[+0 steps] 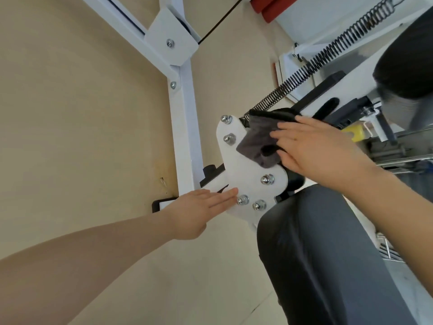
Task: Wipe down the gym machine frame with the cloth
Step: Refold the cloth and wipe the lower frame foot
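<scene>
Cloth (257,141), pressed by the right hand's (311,146) flat fingers, scrubs the white bracket (248,170) mid-frame while the open left hand (199,207) steadies it.

The right hand (314,146) presses a grey cloth (257,141) against the white bolted plate (243,170) of the frame (185,113), fingers extended over the fabric. The left hand (199,207) lies flat, fingers straight, with its fingertips touching the plate's lower edge just beside a bolt (242,200). A coil spring (328,57) runs diagonally from above the cloth toward the upper right, and a dark padded seat (316,254) sits below the plate.
</scene>
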Motion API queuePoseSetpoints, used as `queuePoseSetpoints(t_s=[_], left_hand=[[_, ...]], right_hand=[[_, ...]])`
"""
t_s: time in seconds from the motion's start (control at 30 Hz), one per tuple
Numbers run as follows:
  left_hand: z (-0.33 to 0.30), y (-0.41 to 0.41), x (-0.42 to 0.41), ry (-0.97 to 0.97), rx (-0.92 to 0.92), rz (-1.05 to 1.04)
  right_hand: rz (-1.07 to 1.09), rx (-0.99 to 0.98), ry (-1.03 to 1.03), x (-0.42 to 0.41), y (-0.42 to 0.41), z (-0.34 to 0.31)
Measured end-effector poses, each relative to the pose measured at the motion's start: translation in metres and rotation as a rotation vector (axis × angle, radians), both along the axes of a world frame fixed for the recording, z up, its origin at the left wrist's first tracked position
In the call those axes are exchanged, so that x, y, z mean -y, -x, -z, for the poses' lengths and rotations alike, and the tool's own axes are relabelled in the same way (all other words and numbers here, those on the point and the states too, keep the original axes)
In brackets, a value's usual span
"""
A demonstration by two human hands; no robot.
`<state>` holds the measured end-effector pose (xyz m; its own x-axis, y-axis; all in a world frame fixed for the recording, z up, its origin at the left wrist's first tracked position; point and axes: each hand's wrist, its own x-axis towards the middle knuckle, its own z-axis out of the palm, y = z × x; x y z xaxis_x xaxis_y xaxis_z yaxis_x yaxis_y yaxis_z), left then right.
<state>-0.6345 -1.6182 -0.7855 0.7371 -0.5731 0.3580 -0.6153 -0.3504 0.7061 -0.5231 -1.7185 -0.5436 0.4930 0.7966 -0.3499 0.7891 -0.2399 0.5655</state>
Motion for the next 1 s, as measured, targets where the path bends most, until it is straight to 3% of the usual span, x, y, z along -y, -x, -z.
queuePoseSetpoints(t_s=[0.17, 0.33, 0.4, 0.47, 0.67, 0.83, 1.0], left_hand=[[-0.006, 0.006, 0.003, -0.115, -0.062, 0.015], [-0.009, 0.003, -0.004, -0.018, -0.054, -0.012], [-0.013, 0.001, -0.006, 0.010, -0.010, -0.048], [-0.017, -0.004, -0.004, 0.042, 0.039, -0.085], [-0.039, -0.019, -0.005, 0.043, -0.098, -0.220], [-0.045, -0.017, -0.012, -0.128, -0.265, -0.102], [-0.045, -0.017, -0.015, -0.158, -0.261, -0.080]], right_hand=[[-0.059, 0.326, -0.137, 0.008, 0.003, -0.034], [-0.018, 0.065, 0.006, 0.015, 0.007, 0.009], [0.001, 0.044, 0.034, 0.014, 0.005, 0.007], [0.011, 0.112, -0.010, 0.010, 0.002, -0.006], [0.063, 0.378, -0.127, 0.006, 0.009, -0.021], [-0.019, 0.248, -0.027, 0.012, 0.010, -0.002], [0.064, 0.412, -0.139, 0.006, 0.007, -0.015]])
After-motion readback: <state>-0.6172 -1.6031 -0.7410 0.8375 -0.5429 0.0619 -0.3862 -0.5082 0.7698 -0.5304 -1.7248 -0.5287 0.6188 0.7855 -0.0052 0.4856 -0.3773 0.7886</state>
